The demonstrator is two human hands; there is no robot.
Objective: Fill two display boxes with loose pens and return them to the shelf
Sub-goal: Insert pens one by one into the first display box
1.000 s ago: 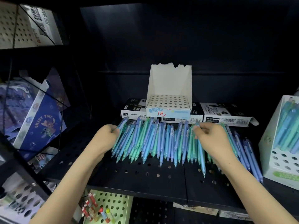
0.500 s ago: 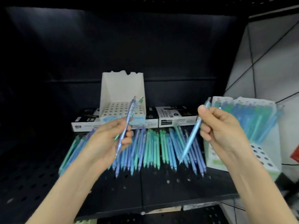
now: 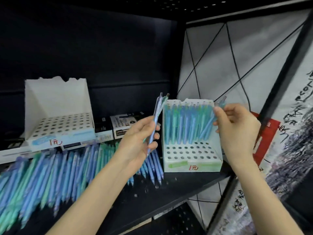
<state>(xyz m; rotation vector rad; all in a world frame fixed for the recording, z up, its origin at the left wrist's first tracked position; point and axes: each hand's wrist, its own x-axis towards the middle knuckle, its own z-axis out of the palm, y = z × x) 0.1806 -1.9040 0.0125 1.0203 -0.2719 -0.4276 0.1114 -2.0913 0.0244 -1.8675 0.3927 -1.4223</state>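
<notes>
Two bluish pens (image 3: 156, 119) gripped by left hand (image 3: 138, 145), right hand (image 3: 237, 131) pinching one blue pen (image 3: 208, 125).

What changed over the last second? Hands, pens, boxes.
Both hands left the row of loose pens and lifted pens off it. The left hand now holds two pens upright; the right hand has carried one pen right, angled at the part-filled box. Unchanged: empty box, the remaining row on the shelf.
</notes>
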